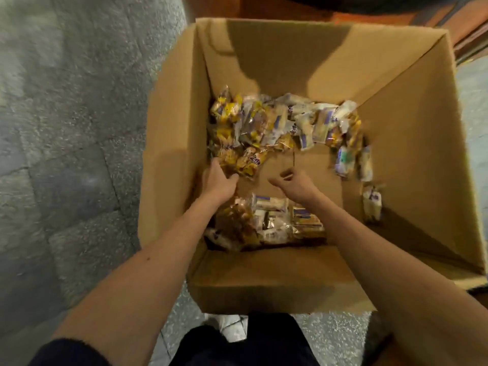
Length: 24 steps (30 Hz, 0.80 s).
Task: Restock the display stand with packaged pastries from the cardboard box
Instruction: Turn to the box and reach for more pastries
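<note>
**Both hands deep in the box**

Cardboard box (396, 128) open on the floor, packaged pastries (290, 122) heaped along the far wall. Left hand (220, 178) is nearer, gripping a yellow packet (245, 162) just ahead. Right hand (293, 180) is curled; can't tell if it holds anything.

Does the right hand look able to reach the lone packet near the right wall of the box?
Probably yes. The right hand hovers over the bare floor of the open cardboard box, the lone packet sits apart from the piles, and nothing lies between them.
</note>
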Each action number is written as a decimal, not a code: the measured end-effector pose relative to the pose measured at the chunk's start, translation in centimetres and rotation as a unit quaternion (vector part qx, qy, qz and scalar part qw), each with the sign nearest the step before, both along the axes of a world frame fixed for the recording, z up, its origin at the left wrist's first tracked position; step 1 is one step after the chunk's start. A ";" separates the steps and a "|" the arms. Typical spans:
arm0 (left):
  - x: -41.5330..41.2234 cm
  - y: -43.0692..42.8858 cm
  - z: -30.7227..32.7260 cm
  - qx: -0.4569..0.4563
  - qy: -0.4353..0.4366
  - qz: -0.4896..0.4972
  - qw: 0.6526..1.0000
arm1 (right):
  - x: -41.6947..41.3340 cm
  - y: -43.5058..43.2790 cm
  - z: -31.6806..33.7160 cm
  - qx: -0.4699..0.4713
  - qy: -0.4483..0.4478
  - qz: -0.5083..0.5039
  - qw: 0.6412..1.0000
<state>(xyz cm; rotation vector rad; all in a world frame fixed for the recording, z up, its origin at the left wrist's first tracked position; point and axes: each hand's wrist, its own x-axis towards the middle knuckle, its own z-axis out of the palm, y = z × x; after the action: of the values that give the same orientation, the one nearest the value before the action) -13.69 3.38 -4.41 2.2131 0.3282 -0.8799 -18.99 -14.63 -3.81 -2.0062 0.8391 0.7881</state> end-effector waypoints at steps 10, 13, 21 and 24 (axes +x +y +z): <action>9.9 -5.2 -9.1 0.015 -0.111 0.056 0.992 | 13.7 -5.5 -10.3 0.063 -0.057 -0.141 0.986; 12.0 -6.9 -11.1 0.046 -0.128 0.049 0.989 | 16.0 -6.0 -12.6 0.042 -0.032 -0.161 0.986; 16.1 -8.6 -15.1 0.062 -0.092 0.099 0.989 | 18.3 -5.7 -16.3 -0.062 0.013 -0.076 0.995; 16.3 -8.5 -15.7 0.072 -0.108 0.111 0.985 | 17.8 -6.2 -16.8 -0.068 -0.013 -0.047 0.997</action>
<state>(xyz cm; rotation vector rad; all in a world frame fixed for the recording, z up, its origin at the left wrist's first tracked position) 2.59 -5.13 -20.12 2.3224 0.5367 -0.5054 -1.15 -20.86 -20.57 -2.0750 0.9870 0.6663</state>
